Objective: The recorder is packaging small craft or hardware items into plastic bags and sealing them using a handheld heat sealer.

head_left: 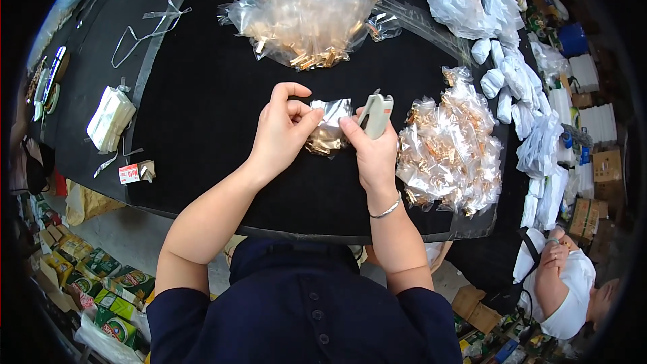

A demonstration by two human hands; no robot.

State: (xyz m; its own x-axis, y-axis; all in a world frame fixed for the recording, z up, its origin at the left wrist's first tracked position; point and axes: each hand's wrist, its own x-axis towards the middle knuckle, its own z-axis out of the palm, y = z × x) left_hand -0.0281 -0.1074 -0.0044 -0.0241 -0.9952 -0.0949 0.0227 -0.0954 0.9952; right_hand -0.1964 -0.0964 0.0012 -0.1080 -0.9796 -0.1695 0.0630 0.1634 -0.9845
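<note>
A small clear plastic bag [329, 131] with gold-coloured pieces at its bottom lies between my hands over the black table. My left hand [280, 131] pinches its upper left edge between thumb and index finger. In my right hand [375, 155] is a pale grey stapler [376, 116], held upright against the fingers, while the right thumb presses on the bag's right edge. Close to the right hand is a heap of small filled bags [451, 148] with gold-coloured pieces. Beyond both hands sits a larger pile of clear bags [306, 10], also with gold-coloured pieces.
On the left of the table [195, 114] are a bundle of flat clear bags [111, 120], a red-and-white box [137, 172] and a loose strip [145, 37]. White plastic bundles [515, 81] line the right edge. Another person [563, 283] is at the lower right.
</note>
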